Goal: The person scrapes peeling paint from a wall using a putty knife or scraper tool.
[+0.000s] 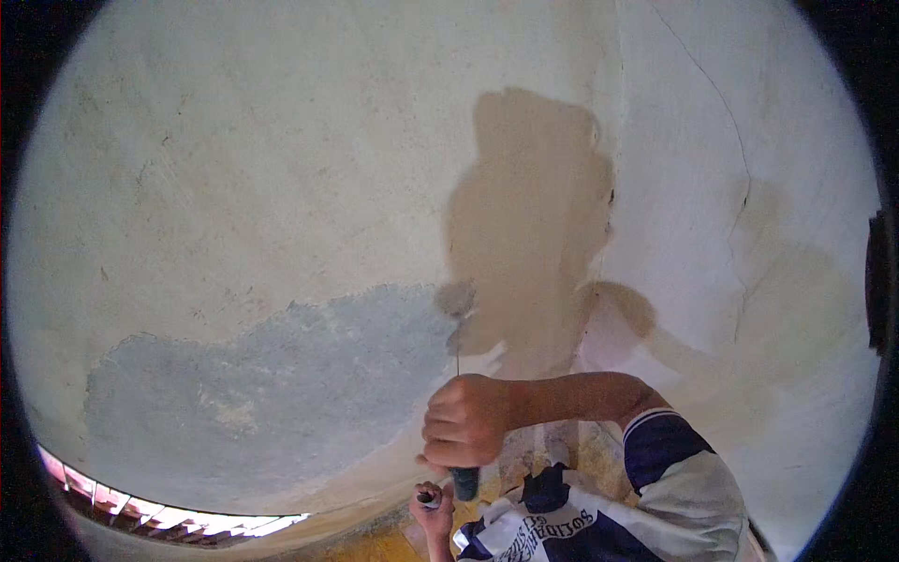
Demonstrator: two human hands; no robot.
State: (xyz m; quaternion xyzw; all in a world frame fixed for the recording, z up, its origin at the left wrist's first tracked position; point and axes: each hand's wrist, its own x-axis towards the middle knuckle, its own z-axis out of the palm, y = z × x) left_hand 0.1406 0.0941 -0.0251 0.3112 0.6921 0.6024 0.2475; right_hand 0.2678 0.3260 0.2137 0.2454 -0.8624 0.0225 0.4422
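My right hand (pixel 465 419) is wrapped in a fist round a tool with a thick dark handle (pixel 465 484), whose butt sticks out below the fingers. A thin straight line, its shaft or a blade seen edge-on, rises from the top of the fist against the wall (pixel 234 169); which of the two I cannot tell. Lower down, close to my body, my left hand (pixel 436 513) is closed round a small dark cylindrical thing (pixel 429 500). Its kind does not show. Ahead, the wall bears a rough grey patch (pixel 281 403) with a ragged upper edge, left of my right hand.
A wall corner runs upward right of the middle, and a long crack (pixel 721 98) crosses the right wall. My shadow (pixel 524 234) falls across the wall. A bright slatted opening (pixel 169 513) lies at lower left, with yellowish floor (pixel 375 543) below. A dark object (pixel 878 281) stands at the right rim.
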